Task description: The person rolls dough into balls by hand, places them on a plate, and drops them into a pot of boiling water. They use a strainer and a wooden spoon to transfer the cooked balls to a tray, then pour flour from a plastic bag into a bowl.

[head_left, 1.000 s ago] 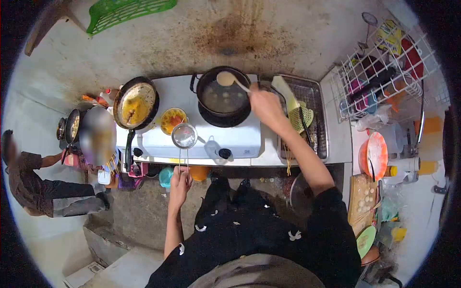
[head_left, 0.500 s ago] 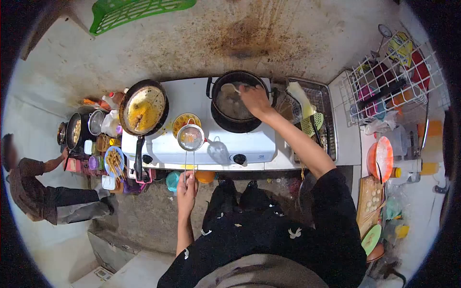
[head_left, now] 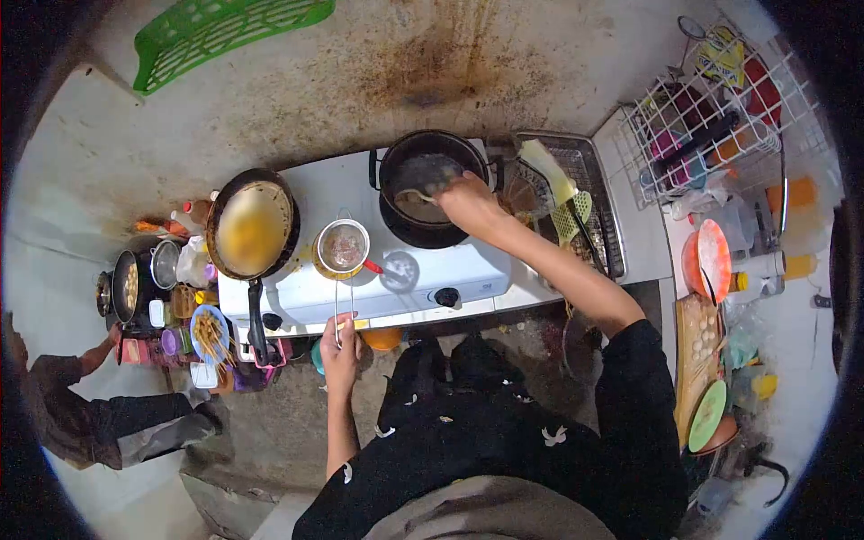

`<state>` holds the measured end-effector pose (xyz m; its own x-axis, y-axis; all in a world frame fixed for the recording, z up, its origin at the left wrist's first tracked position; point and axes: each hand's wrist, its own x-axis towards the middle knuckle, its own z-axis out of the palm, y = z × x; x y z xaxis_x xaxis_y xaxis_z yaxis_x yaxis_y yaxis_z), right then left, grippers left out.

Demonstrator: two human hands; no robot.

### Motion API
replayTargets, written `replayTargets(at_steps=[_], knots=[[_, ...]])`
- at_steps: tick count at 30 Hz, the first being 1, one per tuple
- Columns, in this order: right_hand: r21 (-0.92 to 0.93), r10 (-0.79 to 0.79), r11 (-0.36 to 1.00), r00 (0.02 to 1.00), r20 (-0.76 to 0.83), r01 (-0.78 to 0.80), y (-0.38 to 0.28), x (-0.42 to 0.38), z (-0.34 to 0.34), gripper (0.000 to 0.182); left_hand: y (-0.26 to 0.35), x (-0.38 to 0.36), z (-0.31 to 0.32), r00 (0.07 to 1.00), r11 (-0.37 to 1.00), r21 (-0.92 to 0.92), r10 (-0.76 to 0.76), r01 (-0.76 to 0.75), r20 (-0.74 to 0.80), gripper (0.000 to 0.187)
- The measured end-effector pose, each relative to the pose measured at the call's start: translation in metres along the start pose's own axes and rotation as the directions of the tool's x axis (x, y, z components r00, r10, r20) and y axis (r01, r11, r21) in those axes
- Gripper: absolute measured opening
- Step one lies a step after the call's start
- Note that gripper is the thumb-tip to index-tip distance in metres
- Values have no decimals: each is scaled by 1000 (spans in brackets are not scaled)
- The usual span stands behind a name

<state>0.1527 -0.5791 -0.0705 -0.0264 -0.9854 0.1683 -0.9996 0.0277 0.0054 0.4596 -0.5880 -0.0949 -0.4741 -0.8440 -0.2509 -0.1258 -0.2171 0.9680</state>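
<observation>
My left hand [head_left: 340, 355] is closed around the thin wire handle of a small mesh strainer [head_left: 345, 247]. The strainer hangs level over a yellow patterned dish [head_left: 321, 268], mostly hidden beneath it, with a red handle-like piece poking out to the right. My right hand [head_left: 470, 205] reaches over the rim of a dark two-handled pot [head_left: 423, 232] on the stove's right side. Its fingers are bent together beside a pale curved piece [head_left: 412, 195] inside the pot; what they grip is hidden. Cloudy liquid shows in the pot.
A frying pan [head_left: 290, 193] with yellow food sits on the stove [head_left: 405, 283] at left. A perforated green spatula [head_left: 572, 216] lies by a wire tray [head_left: 607, 202] at right. Skewers fill a blue plate [head_left: 200, 335]. Another person [head_left: 72, 396] stands far left at a second pan [head_left: 126, 286].
The strainer has risen slightly and shifted left over the dish. My right hand has turned and lowered at the pot, and the pale piece sits lower. The camera view has tilted.
</observation>
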Motion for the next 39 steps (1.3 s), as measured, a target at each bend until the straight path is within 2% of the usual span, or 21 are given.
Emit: replayTargets(at_steps=[2, 5, 7, 8, 10, 11, 13, 14, 16, 17, 19, 22, 25, 28, 30, 32, 34, 36, 39], knots=[[2, 11, 1000, 1000, -5, -11, -3, -5, -1, 16, -1, 1, -1, 1000, 1000, 11, 28, -28, 6, 24], [8, 35, 999, 996, 83, -36, -5, -13, -11, 16, 2, 3, 1, 999, 999, -33, 15, -14, 34, 24], [167, 172, 965, 969, 179, -203, -3, -18, -18, 17, 6, 4, 4, 999, 999, -49, 5, -3, 40, 21], [167, 167, 966, 969, 180, -197, 2, -19, -16, 17, 5, 5, 5, 999, 999, -52, 5, -3, 34, 21], [184, 238, 940, 939, 249, -287, 17, -22, -5, 22, 5, 10, 8, 995, 998, -37, 57, -54, 83, 21], [183, 231, 942, 941, 249, -280, 23, -24, -1, 22, 8, 12, 11, 995, 998, -41, 58, -55, 76, 21], [262, 226, 935, 972, 72, -237, 36, -28, 7, 26, 19, 16, 18, 991, 999, -42, 39, -34, 129, 21], [261, 223, 937, 973, 67, -233, 39, -26, 5, 26, 23, 19, 21, 991, 998, -44, 44, -38, 126, 21], [387, 252, 875, 956, 153, -292, 47, -24, 2, 28, 29, 22, 27, 991, 999, -35, 44, -40, 123, 22], [385, 250, 876, 957, 150, -289, 48, -24, -2, 28, 29, 23, 30, 992, 998, -19, 66, -64, 106, 23], [357, 277, 853, 911, 307, -380, 48, -23, -7, 30, 30, 22, 36, 992, 996, -2, 84, -84, 98, 23], [393, 240, 866, 947, 215, -309, 46, -27, -11, 30, 27, 18, 41, 992, 996, 2, 93, -94, 88, 23], [460, 265, 823, 942, 206, -333, 51, -28, -7, 31, 20, 15, 43, 992, 995, -12, 96, -95, 80, 24], [415, 245, 846, 935, 257, -336, 64, -26, 7, 28, 21, 11, 46, 994, 995, -18, 95, -95, 52, 24], [453, 223, 838, 948, 226, -305, 72, -26, 14, 28, 23, 11, 49, 995, 996, -23, 88, -87, 37, 25], [489, 205, 828, 959, 193, -275, 77, -27, 12, 28, 22, 14, 50, 994, 997, -25, 78, -76, 75, 27], [582, 239, 734, 936, 259, -349, 82, -26, 2, 31, 24, 17, 55, 995, 998, -26, 64, -62, 78, 28], [551, 246, 760, 937, 247, -344, 88, -24, -9, 31, 22, 25, 61, 996, 998, -28, 52, -50, 79, 28], [504, 242, 800, 944, 225, -325, 109, -22, -22, 32, 12, 44, 71, 975, 987, -98, 140, -125, 175, 28]])
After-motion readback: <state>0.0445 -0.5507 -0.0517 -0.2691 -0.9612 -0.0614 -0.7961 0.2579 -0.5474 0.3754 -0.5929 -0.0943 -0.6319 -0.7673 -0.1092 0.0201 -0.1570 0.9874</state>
